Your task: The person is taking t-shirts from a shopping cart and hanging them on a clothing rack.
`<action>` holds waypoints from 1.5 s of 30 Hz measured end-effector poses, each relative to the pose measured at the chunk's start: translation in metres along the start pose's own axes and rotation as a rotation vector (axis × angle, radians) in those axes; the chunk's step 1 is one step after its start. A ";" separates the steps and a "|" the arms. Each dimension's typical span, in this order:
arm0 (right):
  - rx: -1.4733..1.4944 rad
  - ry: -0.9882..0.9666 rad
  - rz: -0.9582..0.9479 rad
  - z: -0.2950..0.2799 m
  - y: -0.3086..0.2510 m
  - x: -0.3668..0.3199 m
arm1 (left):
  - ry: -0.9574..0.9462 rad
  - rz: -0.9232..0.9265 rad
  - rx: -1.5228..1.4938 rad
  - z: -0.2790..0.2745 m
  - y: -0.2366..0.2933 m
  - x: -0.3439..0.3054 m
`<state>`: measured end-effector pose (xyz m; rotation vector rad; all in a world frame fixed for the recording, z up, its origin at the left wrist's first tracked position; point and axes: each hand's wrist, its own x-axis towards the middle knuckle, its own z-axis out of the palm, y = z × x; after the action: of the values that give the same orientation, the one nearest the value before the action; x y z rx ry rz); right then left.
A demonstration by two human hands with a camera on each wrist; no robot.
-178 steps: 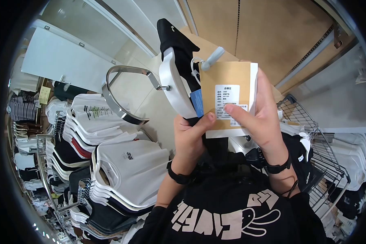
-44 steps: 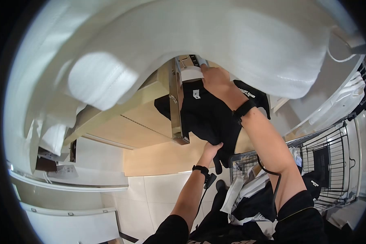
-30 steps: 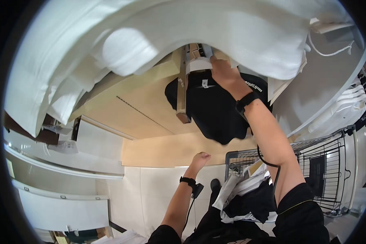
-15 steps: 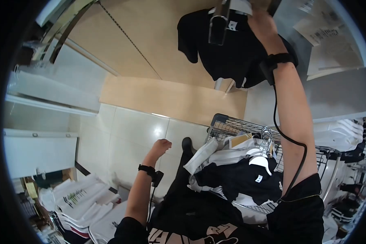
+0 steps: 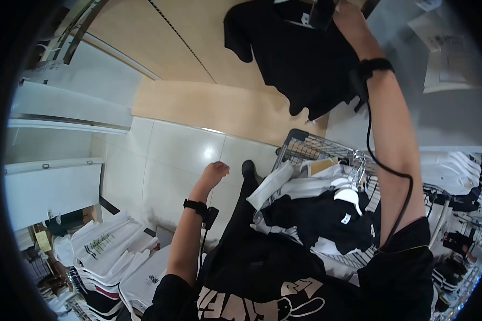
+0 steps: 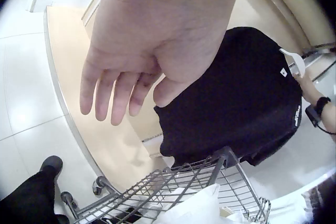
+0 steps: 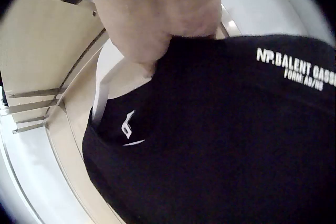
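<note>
A black T-shirt (image 5: pixel 300 59) with white lettering hangs on a white hanger (image 7: pixel 101 79) near the top of the head view. My right hand (image 5: pixel 353 27) grips the hanger at the shirt's neckline; the fingertips are mostly hidden behind the cloth in the right wrist view. The same hand (image 6: pixel 308 88) shows small at the right edge of the left wrist view. My left hand (image 5: pixel 215 174) is held out over the floor, well apart from the shirt. Its fingers (image 6: pixel 119 98) are relaxed and hold nothing.
Below the shirt stands a wire shopping cart (image 5: pixel 310 143) with black and white clothes on white hangers (image 5: pixel 348 199). A wooden ledge (image 5: pixel 198 104) runs behind it. White T-shirts (image 5: pixel 99 246) hang at lower left, and paper tags (image 5: pixel 450 59) at upper right.
Earlier both hands held a tan tag beside a hanger. Since then my left hand has let go of the shirt's lower part and drawn back. White cloth has left the view's top.
</note>
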<state>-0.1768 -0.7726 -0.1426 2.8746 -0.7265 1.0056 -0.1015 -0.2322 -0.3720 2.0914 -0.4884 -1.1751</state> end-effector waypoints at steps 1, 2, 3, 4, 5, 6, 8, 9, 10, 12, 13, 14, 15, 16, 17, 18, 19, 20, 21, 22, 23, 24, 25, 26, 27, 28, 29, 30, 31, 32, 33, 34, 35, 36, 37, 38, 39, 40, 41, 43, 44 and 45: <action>-0.024 0.018 -0.016 -0.015 -0.016 0.004 | -0.012 -0.012 0.005 0.000 0.002 0.002; -0.109 -0.217 0.053 -0.028 -0.025 0.011 | -0.041 0.088 0.079 0.001 0.002 0.002; -0.168 -0.256 -0.087 -0.037 -0.019 0.005 | -0.076 0.189 0.150 0.003 0.004 0.000; -0.099 -0.275 -0.010 -0.050 -0.030 0.002 | -0.079 0.011 0.160 0.006 0.020 -0.004; -0.037 -0.286 0.070 -0.064 -0.041 -0.005 | -0.100 0.011 0.169 0.010 0.027 -0.008; -0.047 -0.293 0.092 -0.078 -0.044 -0.026 | -0.072 0.067 0.209 0.014 0.033 -0.011; 0.012 0.010 -0.027 -0.103 -0.046 -0.076 | -0.074 0.140 0.263 0.021 0.048 -0.016; 0.250 -0.131 -0.045 -0.115 -0.028 -0.105 | -0.052 0.206 0.279 0.026 0.054 -0.021; 0.294 -0.054 0.135 -0.136 -0.041 -0.149 | -0.035 0.265 0.290 0.031 0.059 -0.028; 0.177 -0.301 0.452 -0.156 -0.033 -0.259 | -0.089 0.318 0.264 0.040 0.070 -0.040; 0.114 -0.447 0.535 -0.163 -0.033 -0.313 | -0.110 0.364 0.228 0.045 0.073 -0.043; 0.007 -0.488 0.508 -0.161 -0.029 -0.380 | -0.110 0.371 0.225 0.050 0.074 -0.044; -0.068 -0.692 0.764 -0.165 -0.047 -0.420 | -0.125 0.380 0.231 0.054 0.072 -0.046; -0.124 -0.759 0.792 -0.170 -0.063 -0.463 | -0.137 0.387 0.240 0.058 0.072 -0.049; -0.177 -0.921 0.870 -0.175 -0.081 -0.479 | -0.129 0.388 0.245 0.062 0.077 -0.053; -0.275 -0.752 0.743 -0.176 -0.096 -0.495 | -0.146 0.396 0.263 0.067 0.085 -0.059; -0.265 -0.752 0.744 -0.172 -0.098 -0.502 | -0.161 0.406 0.281 0.074 0.089 -0.064; -0.288 -0.708 0.782 -0.168 -0.096 -0.506 | -0.168 0.447 0.271 0.082 0.085 -0.063; -0.311 -0.659 0.813 -0.163 -0.092 -0.508 | -0.152 0.449 0.271 0.088 0.086 -0.066; -0.242 -0.593 0.764 -0.160 -0.082 -0.508 | -0.166 0.475 0.304 0.095 0.088 -0.067; -0.235 -0.581 0.747 -0.158 -0.074 -0.508 | -0.179 0.502 0.338 0.100 0.090 -0.068; -0.245 -0.625 0.639 -0.162 -0.072 -0.501 | -0.234 0.423 0.380 0.102 0.097 -0.072; -0.257 -0.667 0.530 -0.167 -0.071 -0.494 | -0.218 0.425 0.377 0.104 0.103 -0.076; -0.300 -0.641 0.467 -0.174 -0.072 -0.488 | -0.218 0.433 0.378 0.106 0.108 -0.081; -0.301 -0.633 0.452 -0.184 -0.073 -0.480 | -0.220 0.438 0.376 0.108 0.113 -0.084; -0.264 -0.552 0.430 -0.195 -0.074 -0.472 | -0.219 0.416 0.355 0.108 0.118 -0.088; -0.224 -0.475 0.412 -0.207 -0.076 -0.463 | -0.207 0.417 0.349 0.107 0.119 -0.090; -0.151 -0.448 0.408 -0.225 -0.086 -0.445 | -0.216 0.442 0.324 0.104 0.120 -0.093; -0.079 -0.422 0.405 -0.245 -0.100 -0.422 | -0.227 0.467 0.299 0.101 0.120 -0.096; -0.019 -0.361 0.336 -0.263 -0.112 -0.398 | -0.219 0.469 0.297 0.098 0.121 -0.099; -0.016 -0.321 0.273 -0.276 -0.120 -0.378 | -0.209 0.498 0.259 0.094 0.124 -0.104; -0.028 -0.270 0.203 -0.288 -0.129 -0.353 | -0.197 0.529 0.219 0.089 0.127 -0.108; -0.040 -0.218 0.130 -0.299 -0.139 -0.327 | -0.183 0.538 0.211 0.082 0.134 -0.116; -0.045 -0.207 0.110 -0.307 -0.148 -0.301 | -0.130 0.518 0.025 0.071 0.144 -0.125; -0.046 -0.199 0.045 -0.313 -0.157 -0.277 | -0.080 0.499 -0.161 0.061 0.148 -0.129; -0.048 -0.194 -0.019 -0.317 -0.166 -0.255 | -0.089 0.506 -0.336 0.051 0.139 -0.122; -0.050 -0.132 -0.083 -0.316 -0.172 -0.233 | -0.081 0.420 -0.430 0.037 0.132 -0.121; -0.041 -0.078 -0.110 -0.316 -0.181 -0.210 | -0.072 0.435 -0.501 0.024 0.130 -0.122; -0.009 0.051 -0.208 -0.314 -0.191 -0.183 | -0.059 0.448 -0.572 0.014 0.130 -0.124; 0.120 0.185 -0.309 -0.311 -0.213 -0.132 | 0.008 0.519 -0.548 0.003 0.137 -0.131; 0.038 0.264 -0.387 -0.311 -0.226 -0.110 | 0.027 0.494 -0.547 -0.001 0.137 -0.134; 0.069 0.291 -0.421 -0.309 -0.240 -0.086 | 0.044 0.471 -0.545 -0.006 0.137 -0.136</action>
<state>-0.3142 -0.4733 0.0852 2.6714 -0.0639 1.3484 -0.1665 -0.2429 -0.1909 1.4314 -0.5313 -0.8599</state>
